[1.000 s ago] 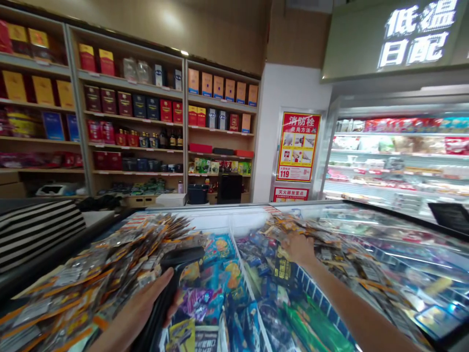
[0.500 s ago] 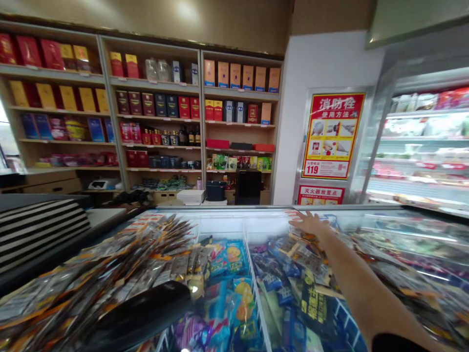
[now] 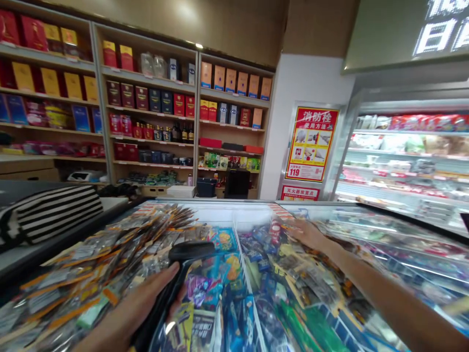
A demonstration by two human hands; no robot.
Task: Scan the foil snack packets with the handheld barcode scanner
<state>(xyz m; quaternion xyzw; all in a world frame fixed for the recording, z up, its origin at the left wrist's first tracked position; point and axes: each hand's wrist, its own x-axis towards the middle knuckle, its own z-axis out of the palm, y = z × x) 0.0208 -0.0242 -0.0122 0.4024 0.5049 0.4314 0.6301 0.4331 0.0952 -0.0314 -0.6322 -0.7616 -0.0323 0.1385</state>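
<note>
Left hand [image 3: 146,305] is wrapped around the black handle [image 3: 172,283] of the freezer's sliding glass lid [image 3: 120,254], thumb on top, fingers curled under the bar, so that's a firm grasp on the handle. Right hand [image 3: 309,234] is stretched out over the far end of the right-hand compartment, palm down and fingers spread flat on the snack packets [image 3: 293,264], not closed on any of them as far as I can see.

If it were me, I'd keep that lid steady with the left and pinch one packet by its edge instead of pawing the heap, since the wrappers look slippery and piled loose.

The chest freezer [image 3: 220,208] is packed: blue and orange ice cream bags [image 3: 223,259] sit in the middle section beside a white divider [image 3: 247,288]. A striped bag [image 3: 54,212] sits on the counter to the left. Behind are wooden shelves [image 3: 154,117] of boxed bottles, a red fire-hose poster [image 3: 311,144], and an open chiller [image 3: 406,156] on the right.
</note>
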